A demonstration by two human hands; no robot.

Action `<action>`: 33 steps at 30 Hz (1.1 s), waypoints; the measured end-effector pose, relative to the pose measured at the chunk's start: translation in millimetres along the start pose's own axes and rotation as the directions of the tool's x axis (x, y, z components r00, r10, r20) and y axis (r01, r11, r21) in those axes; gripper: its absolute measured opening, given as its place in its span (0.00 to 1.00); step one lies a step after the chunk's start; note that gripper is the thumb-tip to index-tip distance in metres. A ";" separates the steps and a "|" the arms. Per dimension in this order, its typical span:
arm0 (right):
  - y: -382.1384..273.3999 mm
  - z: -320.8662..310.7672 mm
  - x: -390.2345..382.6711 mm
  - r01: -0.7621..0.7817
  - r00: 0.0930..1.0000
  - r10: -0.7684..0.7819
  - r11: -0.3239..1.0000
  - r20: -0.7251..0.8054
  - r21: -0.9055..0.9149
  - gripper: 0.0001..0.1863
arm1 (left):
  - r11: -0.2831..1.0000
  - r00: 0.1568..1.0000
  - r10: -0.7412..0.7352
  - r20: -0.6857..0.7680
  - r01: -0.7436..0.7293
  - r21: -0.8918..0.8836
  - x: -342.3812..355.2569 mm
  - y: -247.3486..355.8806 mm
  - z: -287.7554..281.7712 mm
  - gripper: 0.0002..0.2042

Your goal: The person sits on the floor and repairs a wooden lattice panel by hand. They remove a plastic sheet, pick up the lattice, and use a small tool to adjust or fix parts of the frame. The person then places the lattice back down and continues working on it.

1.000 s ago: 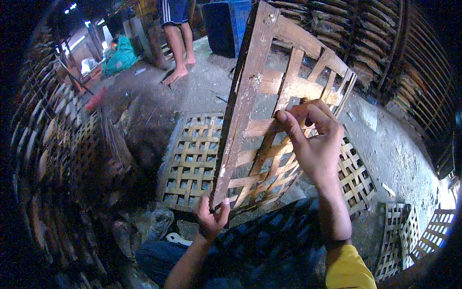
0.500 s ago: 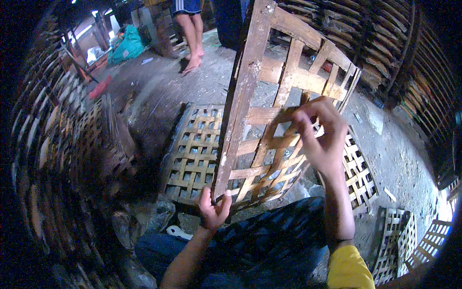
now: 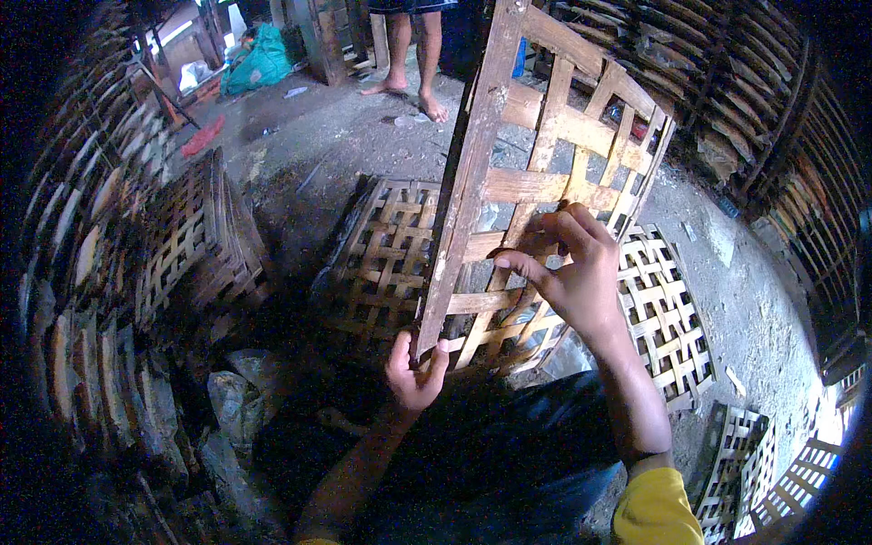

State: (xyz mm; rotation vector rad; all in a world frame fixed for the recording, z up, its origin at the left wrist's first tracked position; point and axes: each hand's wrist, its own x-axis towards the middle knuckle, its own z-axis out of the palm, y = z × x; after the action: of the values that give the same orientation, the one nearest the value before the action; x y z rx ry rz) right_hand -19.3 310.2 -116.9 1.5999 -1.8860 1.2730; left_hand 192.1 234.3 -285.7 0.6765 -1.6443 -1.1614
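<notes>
packages: green bag-like bundle [image 3: 259, 59] on the floor, far upper left | labels: none | signs: none | screens: none

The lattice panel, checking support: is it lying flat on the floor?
No, the lattice panel stands tilted upright, gripped by the left hand and right hand.

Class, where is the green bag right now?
The green bag lies on the floor at upper left in the head view, left of a person's bare feet.

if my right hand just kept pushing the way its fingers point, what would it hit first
The right hand points up-left into the upright woven lattice panel; its fingertips already seem to touch a slat there. So it would likely meet that panel first, though depth is hard to judge in this view.
</notes>
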 end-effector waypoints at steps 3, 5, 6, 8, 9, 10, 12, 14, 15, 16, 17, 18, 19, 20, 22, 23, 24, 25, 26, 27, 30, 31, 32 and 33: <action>1.9 1.9 -1.5 -0.050 0.999 0.050 0.997 -0.002 0.065 0.17 | 1.000 1.000 0.008 0.001 -0.008 0.004 0.2 5.6 1.8 0.11; 2.2 1.7 -1.8 -0.066 0.998 0.067 0.993 -0.005 0.093 0.16 | 0.999 0.999 0.032 0.012 -0.031 -0.008 0.4 4.9 2.5 0.11; 1.7 0.8 -1.7 -0.065 0.998 0.066 0.994 -0.003 0.083 0.16 | 0.999 1.000 0.027 0.013 -0.027 -0.019 1.0 7.0 3.0 0.11; 1.4 1.5 -2.1 -0.077 0.997 0.078 0.994 -0.008 0.083 0.15 | 0.999 1.000 0.020 0.013 -0.020 -0.039 2.1 13.9 3.3 0.11; 1.6 3.7 -2.9 -0.089 0.996 0.091 0.992 -0.014 0.093 0.15 | 0.999 1.000 0.025 0.009 -0.024 -0.045 2.2 13.5 2.9 0.11; 1.2 5.3 -3.3 -0.102 0.994 0.104 0.989 -0.019 0.103 0.15 | 0.998 1.000 0.029 0.005 -0.029 -0.050 2.4 12.2 2.6 0.11; 1.3 6.3 -4.0 -0.057 0.998 0.061 0.995 -0.035 0.086 0.14 | 0.999 0.999 0.037 0.006 -0.037 -0.038 2.0 10.6 3.5 0.10; 0.7 7.4 -4.2 -0.047 0.998 0.051 0.995 -0.047 0.085 0.12 | 0.999 0.999 0.049 0.012 -0.050 0.008 3.6 11.1 1.0 0.10; -0.2 8.1 -4.2 -0.058 0.997 0.063 0.994 -0.052 0.093 0.11 | 0.999 0.999 0.046 0.013 -0.046 0.025 3.5 8.0 -0.3 0.10; -0.8 8.8 -3.9 -0.069 0.996 0.075 0.992 -0.057 0.102 0.10 | 0.998 0.999 0.043 0.014 -0.043 0.043 3.5 4.0 -1.5 0.10; -0.9 9.9 -3.5 -0.052 0.995 0.060 0.993 -0.077 0.106 0.09 | 0.997 0.999 0.040 0.014 -0.040 0.062 3.9 2.9 -2.7 0.10; -0.5 11.6 -3.1 -0.034 0.994 0.045 0.993 -0.097 0.111 0.09 | 0.996 0.998 0.062 0.011 -0.063 0.059 4.2 4.1 -4.2 0.10; 4.8 9.5 -5.1 -0.019 0.993 0.029 0.996 -0.112 0.092 0.08 | 0.996 0.997 0.078 0.014 -0.079 0.034 5.3 6.8 3.9 0.10; 6.3 10.1 -5.7 -0.033 0.994 0.042 0.996 -0.103 0.087 0.09 | 0.995 0.995 0.099 0.010 -0.100 0.029 6.4 10.5 3.5 0.11; 9.1 10.3 -7.0 -0.061 0.994 0.067 0.995 -0.085 0.077 0.09 | 0.989 0.990 0.140 0.001 -0.140 0.044 6.8 3.5 3.0 0.11; 8.2 10.1 -6.7 -0.057 0.994 0.065 0.995 -0.090 0.086 0.09 | 0.985 0.987 0.162 -0.004 -0.162 0.051 7.0 1.1 2.5 0.11; 6.8 9.3 -6.5 -0.053 0.994 0.062 0.994 -0.094 0.095 0.10 | 0.985 0.988 0.152 0.029 -0.154 0.080 6.2 0.6 -0.1 0.10; 5.1 8.3 -6.4 -0.049 0.993 0.059 0.993 -0.099 0.103 0.10 | 0.983 0.988 0.141 0.062 -0.147 0.108 4.5 -0.2 -3.8 0.09; 1.8 7.3 -5.6 -0.062 0.992 0.072 0.993 -0.100 0.098 0.11 | 0.981 0.987 0.127 0.095 -0.140 0.137 4.0 -0.4 -5.8 0.09; -2.9 6.6 -4.6 -0.076 0.991 0.086 0.993 -0.101 0.093 0.11 | 0.980 0.988 0.135 0.070 -0.144 0.135 5.2 1.2 -5.0 0.10; -4.7 6.6 -4.2 -0.086 0.989 0.097 0.992 -0.112 0.095 0.11 | 0.978 0.988 0.156 0.023 -0.158 0.135 8.1 6.5 -2.2 0.12; -4.1 7.0 -4.3 -0.085 0.989 0.096 0.991 -0.117 0.099 0.11 | 0.977 0.987 0.161 0.026 -0.163 0.139 8.0 6.9 -2.3 0.11; -2.4 8.2 -4.7 -0.091 0.987 0.105 0.989 -0.120 0.114 0.11 | 0.975 0.986 0.166 0.029 -0.168 0.143 7.9 7.1 -2.2 0.11; 0.0 10.1 -5.3 -0.097 0.986 0.113 0.987 -0.123 0.129 0.11 | 0.979 0.986 0.164 0.025 -0.165 0.118 7.8 6.5 -1.2 0.11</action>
State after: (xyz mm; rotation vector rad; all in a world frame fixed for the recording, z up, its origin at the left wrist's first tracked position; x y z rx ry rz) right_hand -15.0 305.2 -126.2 1.4526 -1.8659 1.5265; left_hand 190.9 229.9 -276.6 0.5955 -1.7584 -0.9574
